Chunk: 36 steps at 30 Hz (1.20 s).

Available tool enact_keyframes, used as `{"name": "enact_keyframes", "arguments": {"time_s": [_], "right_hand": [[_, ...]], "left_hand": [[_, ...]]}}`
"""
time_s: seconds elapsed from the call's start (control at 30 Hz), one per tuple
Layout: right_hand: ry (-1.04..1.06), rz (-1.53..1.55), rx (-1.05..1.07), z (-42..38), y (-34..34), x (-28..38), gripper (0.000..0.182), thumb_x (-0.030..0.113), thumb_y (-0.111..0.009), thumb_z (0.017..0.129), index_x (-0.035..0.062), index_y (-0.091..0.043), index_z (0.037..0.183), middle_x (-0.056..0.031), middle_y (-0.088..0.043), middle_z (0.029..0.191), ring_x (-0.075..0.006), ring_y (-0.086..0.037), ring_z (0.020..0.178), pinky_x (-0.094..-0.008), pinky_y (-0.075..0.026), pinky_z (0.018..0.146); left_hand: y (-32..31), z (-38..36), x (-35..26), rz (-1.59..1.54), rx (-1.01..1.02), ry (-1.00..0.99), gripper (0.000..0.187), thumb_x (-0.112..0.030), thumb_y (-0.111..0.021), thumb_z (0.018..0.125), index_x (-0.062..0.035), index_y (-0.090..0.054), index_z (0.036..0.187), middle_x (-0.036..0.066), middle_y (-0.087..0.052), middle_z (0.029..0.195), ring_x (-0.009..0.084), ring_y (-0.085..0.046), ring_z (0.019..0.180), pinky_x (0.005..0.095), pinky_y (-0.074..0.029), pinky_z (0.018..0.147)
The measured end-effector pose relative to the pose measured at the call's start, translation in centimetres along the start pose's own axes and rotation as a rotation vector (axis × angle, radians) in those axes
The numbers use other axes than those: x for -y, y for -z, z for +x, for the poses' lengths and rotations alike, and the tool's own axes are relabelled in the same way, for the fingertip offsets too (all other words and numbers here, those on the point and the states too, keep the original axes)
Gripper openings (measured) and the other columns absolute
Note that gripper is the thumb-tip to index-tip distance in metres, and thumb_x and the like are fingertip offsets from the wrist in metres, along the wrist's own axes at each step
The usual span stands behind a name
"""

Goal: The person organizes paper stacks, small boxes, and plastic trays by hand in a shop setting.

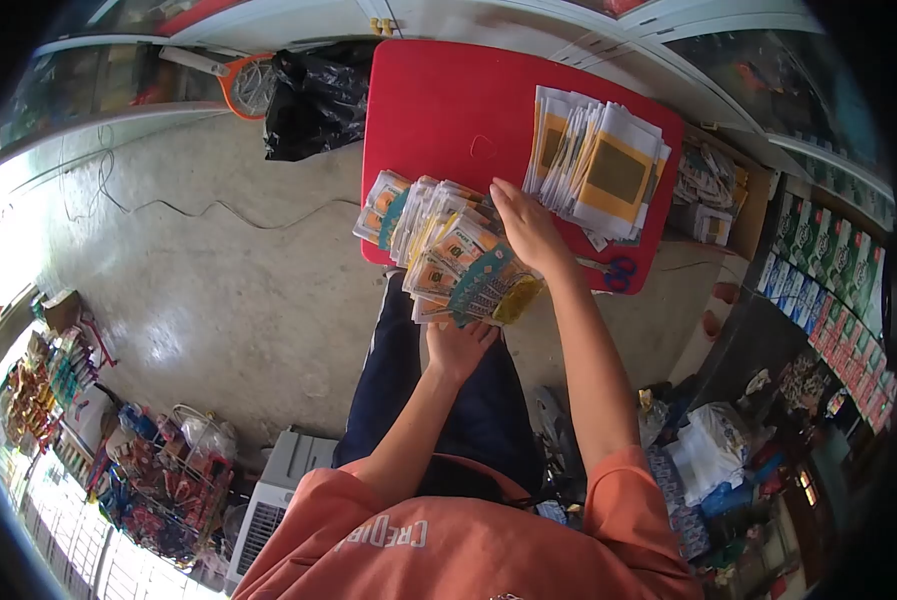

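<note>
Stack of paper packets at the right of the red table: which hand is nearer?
Right: the right hand is close by the stack; the left hand is farther, under the held bundle.

And here's the room: a bare lane on the table (448, 100) from the far-left corner, envelopes (608, 170) walling its right, packets (460, 252) crowding near-left, scissors (620, 274) at near-right.

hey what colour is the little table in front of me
The table is red, best seen in the head view.
</note>
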State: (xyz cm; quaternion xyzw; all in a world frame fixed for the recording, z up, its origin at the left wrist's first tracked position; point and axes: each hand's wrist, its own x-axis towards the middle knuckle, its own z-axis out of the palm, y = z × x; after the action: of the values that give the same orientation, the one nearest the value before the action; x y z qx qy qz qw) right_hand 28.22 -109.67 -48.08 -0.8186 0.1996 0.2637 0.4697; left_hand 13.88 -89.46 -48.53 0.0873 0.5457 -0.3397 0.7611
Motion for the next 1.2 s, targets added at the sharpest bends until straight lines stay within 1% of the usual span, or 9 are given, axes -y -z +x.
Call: {"name": "enact_keyframes", "arguments": {"time_s": [0.1,0.23,0.37,0.63,0.67,0.83,1.0,1.13,1.2], "right_hand": [[-0.187,0.034,0.129,0.1,0.3,0.6,0.075,0.058,-0.027,0.105,-0.0018,-0.048,0.144,-0.0229,-0.048,0.148,-0.0368,-0.043,0.14,-0.0414,-0.033,0.115],[-0.151,-0.047,0.136,-0.5,-0.1,1.6,0.075,0.059,-0.025,0.104,0.0004,-0.05,0.143,-0.0219,-0.05,0.146,-0.037,-0.045,0.138,-0.0427,-0.034,0.114],[-0.088,-0.05,0.08,-0.5,-1.1,1.3,0.073,0.059,-0.022,0.105,0.004,-0.052,0.142,-0.021,-0.053,0.143,-0.0376,-0.048,0.135,-0.0449,-0.037,0.112],[-0.149,0.218,-0.02,0.7,-1.3,-1.1,0.077,0.063,-0.022,0.103,0.0058,-0.053,0.144,-0.0186,-0.048,0.15,-0.0332,-0.043,0.141,-0.0419,-0.032,0.116],[-0.181,0.194,0.006,1.0,-1.1,-1.1,0.078,0.065,-0.022,0.102,0.0064,-0.053,0.143,-0.0189,-0.049,0.15,-0.0333,-0.043,0.141,-0.042,-0.032,0.116],[-0.332,0.05,0.165,2.6,-1.0,-1.5,0.09,0.076,-0.02,0.096,0.0073,-0.054,0.142,-0.0199,-0.052,0.146,-0.0353,-0.045,0.139,-0.0428,-0.033,0.115],[-0.392,-0.062,0.364,3.4,-0.2,0.5,0.093,0.079,-0.02,0.093,0.0085,-0.051,0.146,-0.0195,-0.051,0.147,-0.0381,-0.045,0.138,-0.046,-0.032,0.115],[-0.435,-0.163,0.217,2.4,-1.6,1.1,0.087,0.074,-0.017,0.096,0.0116,-0.048,0.148,-0.0193,-0.047,0.15,-0.0381,-0.042,0.14,-0.0534,-0.03,0.115],[-0.358,-0.177,0.166,1.9,-2.2,0.6,0.084,0.07,-0.017,0.098,0.0099,-0.051,0.145,-0.0196,-0.05,0.146,-0.0386,-0.044,0.138,-0.054,-0.031,0.114]], "left_hand": [[-2.3,0.3,-0.6,0.017,0.193,-0.159,0.067,-0.056,-0.025,0.105,-0.0124,-0.03,0.155,0.015,-0.027,0.161,0.033,-0.023,0.15,0.0513,-0.018,0.123],[-4.7,-0.6,-2.8,-0.051,0.211,-0.16,0.066,-0.054,-0.021,0.106,-0.0121,-0.033,0.155,0.011,-0.03,0.162,0.0317,-0.023,0.15,0.0508,-0.015,0.124],[-6.1,-0.9,-3.5,-0.005,0.221,-0.109,0.072,-0.058,-0.013,0.105,-0.0127,-0.028,0.158,0.013,-0.024,0.165,0.0327,-0.019,0.152,0.0511,-0.01,0.124],[-3.3,1.2,-2.7,0.012,-0.109,-0.099,0.075,-0.062,-0.015,0.103,-0.0123,-0.028,0.157,0.014,-0.026,0.163,0.0286,-0.017,0.153,0.0485,-0.007,0.124],[-3.4,1.6,-2.4,0.011,-0.127,-0.093,0.073,-0.061,-0.022,0.103,-0.0133,-0.029,0.157,0.012,-0.027,0.162,0.0273,-0.018,0.152,0.0483,-0.008,0.124],[-4.0,4.0,-1.9,-0.014,0.2,-0.233,0.067,-0.058,-0.028,0.103,-0.014,-0.038,0.153,0.009,-0.038,0.158,0.0288,-0.035,0.144,0.0478,-0.025,0.118],[-5.2,4.6,-1.8,-0.068,0.161,-0.235,0.062,-0.054,-0.037,0.102,-0.0112,-0.049,0.145,0.012,-0.049,0.149,0.0311,-0.047,0.134,0.0504,-0.035,0.112],[-6.0,3.0,-2.1,-0.096,0.115,-0.201,0.06,-0.053,-0.038,0.101,-0.0106,-0.052,0.142,0.013,-0.052,0.145,0.0317,-0.051,0.131,0.0513,-0.036,0.112],[-5.8,2.7,-2.3,-0.1,0.14,-0.191,0.06,-0.053,-0.039,0.101,-0.0102,-0.053,0.141,0.014,-0.053,0.144,0.032,-0.052,0.13,0.0515,-0.037,0.111]]}}
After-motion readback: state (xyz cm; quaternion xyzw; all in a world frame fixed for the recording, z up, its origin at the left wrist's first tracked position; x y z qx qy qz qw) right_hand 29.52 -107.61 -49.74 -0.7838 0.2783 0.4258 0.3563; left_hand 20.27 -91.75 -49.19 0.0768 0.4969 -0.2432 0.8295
